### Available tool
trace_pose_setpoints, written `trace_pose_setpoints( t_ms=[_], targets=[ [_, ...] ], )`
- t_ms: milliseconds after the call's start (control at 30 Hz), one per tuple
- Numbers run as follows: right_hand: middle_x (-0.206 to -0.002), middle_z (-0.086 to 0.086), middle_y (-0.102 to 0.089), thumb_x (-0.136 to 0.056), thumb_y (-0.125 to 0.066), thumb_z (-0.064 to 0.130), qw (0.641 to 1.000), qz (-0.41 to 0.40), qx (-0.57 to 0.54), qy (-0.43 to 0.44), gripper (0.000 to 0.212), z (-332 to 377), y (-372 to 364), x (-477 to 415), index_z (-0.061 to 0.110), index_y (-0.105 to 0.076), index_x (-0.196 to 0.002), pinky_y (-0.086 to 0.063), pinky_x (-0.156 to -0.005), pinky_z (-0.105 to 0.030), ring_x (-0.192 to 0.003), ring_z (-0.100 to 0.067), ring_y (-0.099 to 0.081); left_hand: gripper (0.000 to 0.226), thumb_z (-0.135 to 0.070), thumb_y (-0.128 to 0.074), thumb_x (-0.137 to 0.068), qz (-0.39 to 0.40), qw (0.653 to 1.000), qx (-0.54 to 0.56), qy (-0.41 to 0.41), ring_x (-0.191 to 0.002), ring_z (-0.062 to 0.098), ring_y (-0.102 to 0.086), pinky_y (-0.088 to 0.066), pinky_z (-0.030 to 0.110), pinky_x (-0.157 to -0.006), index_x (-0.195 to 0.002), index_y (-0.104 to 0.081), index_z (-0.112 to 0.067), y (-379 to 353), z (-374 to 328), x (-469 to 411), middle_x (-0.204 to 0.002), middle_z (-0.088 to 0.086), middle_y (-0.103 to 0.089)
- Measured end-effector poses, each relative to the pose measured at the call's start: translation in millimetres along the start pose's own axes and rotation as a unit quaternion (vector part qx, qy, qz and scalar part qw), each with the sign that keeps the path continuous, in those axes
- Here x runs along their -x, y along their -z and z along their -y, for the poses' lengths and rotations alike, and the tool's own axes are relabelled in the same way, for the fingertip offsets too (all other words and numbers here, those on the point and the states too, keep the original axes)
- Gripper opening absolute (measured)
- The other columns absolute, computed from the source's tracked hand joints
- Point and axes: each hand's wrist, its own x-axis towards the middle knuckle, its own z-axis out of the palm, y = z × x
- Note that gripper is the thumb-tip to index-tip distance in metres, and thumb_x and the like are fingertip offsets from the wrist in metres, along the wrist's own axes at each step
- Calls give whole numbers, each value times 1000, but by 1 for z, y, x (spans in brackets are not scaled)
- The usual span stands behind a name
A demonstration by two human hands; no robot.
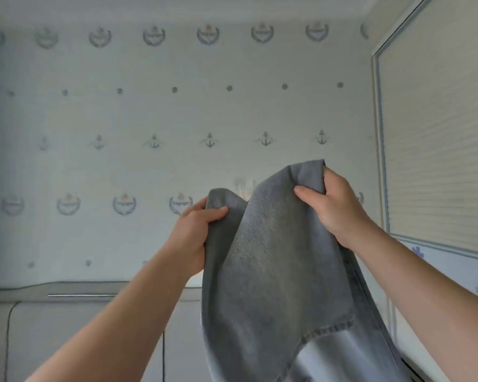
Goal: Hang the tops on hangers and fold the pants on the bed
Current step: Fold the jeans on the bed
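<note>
Grey denim pants hang in the air in front of me, held up high against the wall. My left hand grips the upper left edge of the fabric with curled fingers. My right hand pinches the upper right corner, thumb in front, a little higher than the left. The cloth drapes down between my forearms, and a frayed hem shows near the bottom. The bed and any hangers are out of view.
A wall with anchor-pattern wallpaper fills the view ahead. A padded headboard runs along the lower left. A window with a pale blind stands on the right, framed in white.
</note>
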Motion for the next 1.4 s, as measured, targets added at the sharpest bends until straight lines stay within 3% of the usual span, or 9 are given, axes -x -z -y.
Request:
trace_pose_setpoints(
  t_ms=[100,333,433,667,900,1033,1133,1267,1400],
  targets=[
    [-93,18,-71,-95,-61,8,998,12,2,55,23,35,-28,-42,31,-65,-99,-50,-80,-21,-90,1,-66,27,-2,-55,-95,-32,997,-33,-57,-94,32,-73,-59,40,-75,-117,-68,-8,21,-62,-7,-107,18,-74],
    [-106,10,-69,-95,-64,15,986,46,-75,145,24,109,-114,-110,27,-61,-116,-52,-87,-29,-99,-6,-65,28,-3,-56,-95,-140,966,-126,-174,-78,26,-76,-60,37,-61,-111,-72,-20,80,-189,13,-98,10,-77],
    [-106,11,-68,-94,-65,14,977,76,-132,149,26,132,-161,-119,31,-59,-112,-53,-88,-31,-99,-6,-65,28,-4,-58,-95,-200,939,-181,-214,-70,22,-75,-58,33,-55,-108,-73,-24,110,-231,33,-92,7,-78],
    [-122,5,-65,-96,-63,16,945,169,-255,111,40,159,-282,-100,22,-54,-134,-49,-103,-43,-112,-16,-62,27,-3,-58,-94,-323,869,-275,-256,-57,15,-72,-52,23,-44,-100,-69,-27,181,-282,98,-73,-1,-76],
    [-121,7,-68,-94,-67,19,875,355,-328,18,41,120,-413,-14,25,-57,-133,-48,-104,-45,-112,-15,-64,22,-8,-61,-95,-449,835,-270,-169,-76,26,-73,-57,33,-63,-109,-70,-23,266,-234,176,-97,11,-77],
    [-109,8,-74,-92,-70,18,795,483,-361,-73,34,79,-480,54,27,-63,-124,-54,-95,-40,-103,-13,-69,18,-12,-64,-93,-519,821,-221,-88,-75,28,-70,-56,40,-74,-111,-67,-16,319,-175,219,-91,13,-75],
    [-101,-4,-77,-94,-66,14,725,559,-370,-159,20,42,-522,106,18,-71,-113,-58,-86,-39,-94,-22,-74,32,-20,-68,-89,-589,795,-143,-33,-74,28,-68,-56,37,-70,-117,-68,-6,355,-118,248,-87,14,-72],
    [-92,-11,-77,-95,-64,10,651,612,-355,-273,16,-18,-563,179,5,-72,-107,-56,-62,-25,-76,-19,-73,30,-30,-63,-92,-675,737,-17,26,-72,30,-68,-54,35,-74,-104,-68,-2,387,-27,287,-82,14,-70],
    [-91,-14,-75,-94,-65,12,568,658,-326,-371,19,-85,-578,253,0,-69,-108,-55,-61,-29,-76,-23,-71,28,-28,-61,-94,-745,662,69,41,-81,32,-67,-53,36,-78,-101,-66,-1,396,80,321,-88,16,-71]
  ],
)
